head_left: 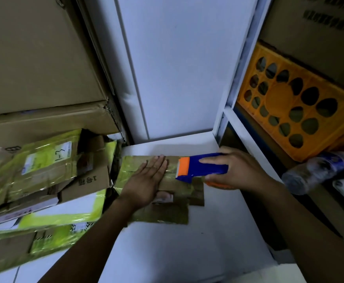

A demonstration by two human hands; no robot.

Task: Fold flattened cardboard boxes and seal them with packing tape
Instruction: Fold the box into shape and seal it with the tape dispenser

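Two hands engaged. The right hand [236, 170] has its fingers wrapped around the blue-and-orange plastic tape dispenser [203, 166], clamped on it. Directly left of that grip sits the small brown cardboard box [167, 213], glossy with tape, on the white table [218, 242]; the dispenser's orange nose touches its top. Just beyond the nose the left hand [146, 180] lies flat, fingers straight, pressing the box down. Seam probably runs left-right, in line with the dispenser, but blur hides it. Next pull looks rightward, toward the grip.
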